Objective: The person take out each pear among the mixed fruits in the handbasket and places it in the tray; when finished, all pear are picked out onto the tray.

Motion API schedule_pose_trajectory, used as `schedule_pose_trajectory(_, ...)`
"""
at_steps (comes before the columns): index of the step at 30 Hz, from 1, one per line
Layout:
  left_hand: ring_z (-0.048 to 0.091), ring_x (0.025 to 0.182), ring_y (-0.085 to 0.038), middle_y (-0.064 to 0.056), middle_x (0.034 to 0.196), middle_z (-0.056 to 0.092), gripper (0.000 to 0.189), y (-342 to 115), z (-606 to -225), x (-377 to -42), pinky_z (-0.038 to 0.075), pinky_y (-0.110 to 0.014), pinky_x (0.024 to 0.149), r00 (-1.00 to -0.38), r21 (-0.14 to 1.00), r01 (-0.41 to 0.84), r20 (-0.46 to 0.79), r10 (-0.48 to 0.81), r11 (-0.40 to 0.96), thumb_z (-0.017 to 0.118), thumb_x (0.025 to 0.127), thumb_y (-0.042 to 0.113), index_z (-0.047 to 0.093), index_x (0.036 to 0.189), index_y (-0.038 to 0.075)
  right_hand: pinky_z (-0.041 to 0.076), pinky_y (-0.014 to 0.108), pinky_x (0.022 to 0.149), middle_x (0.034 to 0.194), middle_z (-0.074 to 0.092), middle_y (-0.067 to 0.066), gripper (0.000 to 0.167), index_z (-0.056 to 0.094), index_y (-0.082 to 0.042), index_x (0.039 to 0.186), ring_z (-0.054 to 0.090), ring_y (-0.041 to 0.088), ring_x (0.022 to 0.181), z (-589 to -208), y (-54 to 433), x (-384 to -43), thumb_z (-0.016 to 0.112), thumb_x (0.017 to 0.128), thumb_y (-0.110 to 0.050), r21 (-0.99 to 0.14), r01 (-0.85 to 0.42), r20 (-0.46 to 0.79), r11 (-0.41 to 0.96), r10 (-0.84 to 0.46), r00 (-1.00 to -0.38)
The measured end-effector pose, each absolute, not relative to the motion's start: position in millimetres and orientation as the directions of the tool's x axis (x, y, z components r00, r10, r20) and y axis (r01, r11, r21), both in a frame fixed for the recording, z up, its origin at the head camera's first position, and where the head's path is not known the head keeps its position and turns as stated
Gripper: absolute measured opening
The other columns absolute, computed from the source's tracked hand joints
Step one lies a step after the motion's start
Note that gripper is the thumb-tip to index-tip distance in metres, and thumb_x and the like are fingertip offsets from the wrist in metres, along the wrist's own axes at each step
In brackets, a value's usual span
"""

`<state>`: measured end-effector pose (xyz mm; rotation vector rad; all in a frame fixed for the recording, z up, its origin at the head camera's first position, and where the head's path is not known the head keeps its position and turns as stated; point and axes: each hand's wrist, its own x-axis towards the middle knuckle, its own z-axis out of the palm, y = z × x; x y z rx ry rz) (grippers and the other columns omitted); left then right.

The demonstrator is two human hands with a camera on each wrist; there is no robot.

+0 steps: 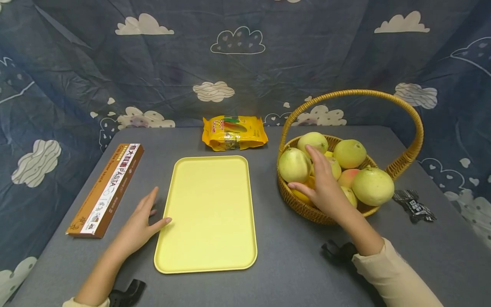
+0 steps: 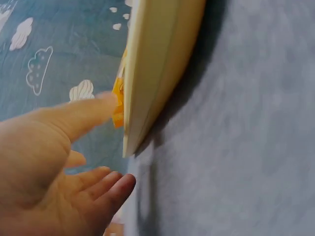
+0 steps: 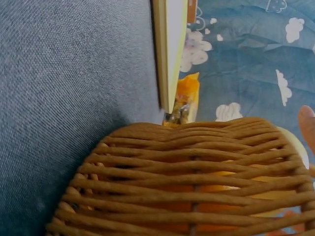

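My left hand (image 1: 136,228) hovers at the left edge of a yellow rectangular tray (image 1: 207,213), thumb pointing over the rim and fingers loosely spread. In the left wrist view that hand (image 2: 64,167) holds nothing beside the tray's side (image 2: 157,59). My right hand (image 1: 327,189) reaches over a wicker basket (image 1: 303,211), fingers extended beside a pale green round fruit (image 1: 293,165); whether they touch it I cannot tell. Around it lie more greenish fruits (image 1: 350,153), a reddish one (image 1: 347,177) and a large pale one (image 1: 373,186). The basket wall (image 3: 192,172) fills the right wrist view's lower part.
A long brown pasta box (image 1: 105,192) lies left of the tray. Behind the tray is a yellow packet (image 1: 235,133) with a mango picture. The basket's tall handle (image 1: 353,92) arches over the fruit. A small black wrapper (image 1: 414,207) lies to its right.
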<state>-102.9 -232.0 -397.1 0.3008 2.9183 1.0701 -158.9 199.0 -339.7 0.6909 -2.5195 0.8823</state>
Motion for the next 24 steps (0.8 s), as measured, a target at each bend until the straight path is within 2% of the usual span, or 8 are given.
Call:
schedule_pose_trajectory(3, 0.042, 0.111, -0.044, -0.03, 0.134, 0.025, 0.084, -234.6, -405.2, -104.2, 0.041, -0.05, 0.088, -0.977, 0.693, 0.182, 0.049, 0.206, 0.697, 0.064, 0.085, 0.02, 0.007, 0.143, -0.001, 0.025, 0.058, 0.097, 0.141, 0.02, 0.019, 0.094, 0.016, -0.007, 0.142, 0.017, 0.034, 0.129, -342.4, 197.4, -161.3, 0.077, 0.071, -0.017, -0.517, -0.533, 0.463, 0.67, -0.305, -0.832)
schedule_pose_trajectory(8, 0.045, 0.109, -0.037, -0.027, 0.126, 0.037, 0.073, -236.8, -414.2, -107.0, 0.042, -0.038, 0.09, -0.969, 0.764, 0.206, 0.073, 0.236, 0.611, 0.061, 0.085, 0.003, 0.014, 0.14, -0.008, 0.026, 0.056, 0.098, 0.141, 0.022, 0.018, 0.088, 0.019, -0.007, 0.142, 0.019, 0.032, 0.129, -344.0, 196.8, -165.5, 0.074, 0.075, -0.022, -0.557, -0.493, 0.418, 0.668, -0.287, -0.862)
schedule_pose_trajectory(14, 0.046, 0.104, -0.03, -0.023, 0.122, 0.04, 0.062, -238.2, -417.0, -106.9, 0.043, -0.015, 0.083, -0.965, 0.828, 0.196, 0.068, 0.252, 0.526, 0.059, 0.086, 0.001, 0.025, 0.138, -0.008, 0.028, 0.053, 0.097, 0.139, 0.027, 0.016, 0.082, 0.024, -0.008, 0.141, 0.026, 0.032, 0.125, -342.9, 197.4, -171.8, 0.072, 0.077, -0.027, -0.593, -0.455, 0.376, 0.665, -0.271, -0.886)
schedule_pose_trajectory(19, 0.047, 0.103, -0.028, -0.024, 0.124, 0.04, 0.057, -238.4, -416.8, -107.2, 0.043, -0.012, 0.081, -0.968, 0.853, 0.169, 0.05, 0.245, 0.494, 0.059, 0.087, 0.004, 0.032, 0.136, -0.006, 0.034, 0.053, 0.092, 0.137, 0.031, 0.016, 0.081, 0.025, -0.011, 0.142, 0.034, 0.033, 0.118, -342.0, 199.3, -176.7, 0.07, 0.078, -0.034, -0.653, -0.389, 0.295, 0.65, -0.255, -0.921)
schedule_pose_trajectory(24, 0.047, 0.102, -0.027, -0.023, 0.124, 0.039, 0.057, -239.3, -418.8, -108.4, 0.043, -0.012, 0.08, -0.971, 0.871, 0.146, 0.035, 0.237, 0.469, 0.059, 0.086, 0.004, 0.033, 0.136, -0.006, 0.041, 0.05, 0.085, 0.136, 0.033, 0.014, 0.083, 0.025, -0.015, 0.142, 0.041, 0.031, 0.111, -341.2, 201.4, -179.8, 0.071, 0.076, -0.037, -0.755, -0.3, 0.202, 0.583, -0.229, -0.952)
